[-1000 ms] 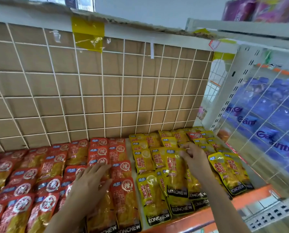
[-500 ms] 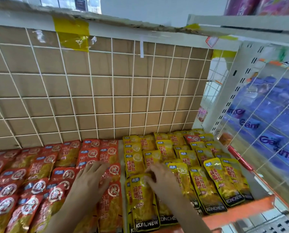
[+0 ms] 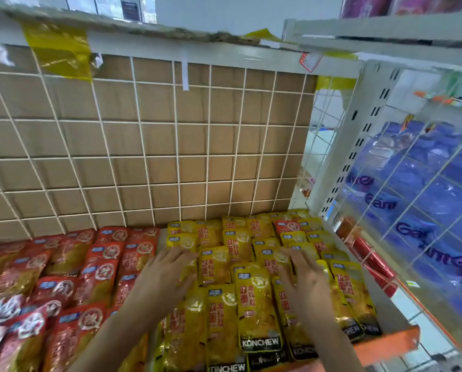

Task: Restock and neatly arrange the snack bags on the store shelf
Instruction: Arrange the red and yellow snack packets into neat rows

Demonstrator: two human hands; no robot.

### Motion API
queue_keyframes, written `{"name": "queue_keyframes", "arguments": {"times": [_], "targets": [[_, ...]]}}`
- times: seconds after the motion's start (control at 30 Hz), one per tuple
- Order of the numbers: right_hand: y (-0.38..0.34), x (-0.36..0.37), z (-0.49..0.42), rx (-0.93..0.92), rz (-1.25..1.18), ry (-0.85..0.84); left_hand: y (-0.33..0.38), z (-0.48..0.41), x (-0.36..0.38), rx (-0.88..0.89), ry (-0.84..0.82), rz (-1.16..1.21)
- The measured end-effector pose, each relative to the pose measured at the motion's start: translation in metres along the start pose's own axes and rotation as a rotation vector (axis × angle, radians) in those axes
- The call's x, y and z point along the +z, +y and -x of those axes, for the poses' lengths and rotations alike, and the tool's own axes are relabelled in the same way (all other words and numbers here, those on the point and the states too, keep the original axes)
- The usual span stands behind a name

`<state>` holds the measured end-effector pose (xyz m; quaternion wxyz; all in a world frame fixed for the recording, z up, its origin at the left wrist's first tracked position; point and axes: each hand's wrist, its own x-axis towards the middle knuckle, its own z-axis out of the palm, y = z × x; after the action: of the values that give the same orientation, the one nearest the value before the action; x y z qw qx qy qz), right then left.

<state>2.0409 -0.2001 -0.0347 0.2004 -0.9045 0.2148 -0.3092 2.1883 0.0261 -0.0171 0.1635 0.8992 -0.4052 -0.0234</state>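
A white wire grid (image 3: 176, 157) backs the orange-edged shelf (image 3: 385, 345), with brown cardboard (image 3: 157, 138) behind it. A white rail (image 3: 224, 53) runs along the top of the grid, patched at the left with yellow tape (image 3: 58, 49); a small red tag (image 3: 309, 61) hangs near its right end. At the right stands a white slotted post (image 3: 358, 135), and beyond it a wire panel (image 3: 423, 189) fences off blue packs (image 3: 439, 205). Above, a white upper shelf (image 3: 385, 28) carries pink packs (image 3: 372, 5). The wall (image 3: 224, 12) behind is pale and evenly lit.
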Motion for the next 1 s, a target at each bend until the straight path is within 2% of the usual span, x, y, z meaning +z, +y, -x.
{"name": "queue_keyframes", "arguments": {"times": [0.13,0.3,0.53,0.73,0.9,1.0], "targets": [[0.037,-0.016,-0.007,0.027,0.122,0.005,0.040,-0.045,0.012,0.111,-0.062,-0.052],[0.058,-0.022,-0.014,0.043,0.153,-0.298,0.090,-0.099,0.030,0.177,-0.108,-0.056],[0.066,-0.012,-0.011,0.039,0.125,-0.208,0.126,-0.167,0.057,0.174,-0.046,-0.101],[0.072,-0.006,-0.010,0.032,0.110,-0.202,0.132,-0.204,0.075,0.065,-0.114,-0.071],[0.068,-0.008,-0.012,0.023,0.167,-0.190,0.133,-0.211,0.077,0.054,-0.068,0.017],[0.066,-0.011,-0.013,0.029,0.181,-0.193,0.134,-0.214,0.074,-0.022,-0.096,0.162]]}}
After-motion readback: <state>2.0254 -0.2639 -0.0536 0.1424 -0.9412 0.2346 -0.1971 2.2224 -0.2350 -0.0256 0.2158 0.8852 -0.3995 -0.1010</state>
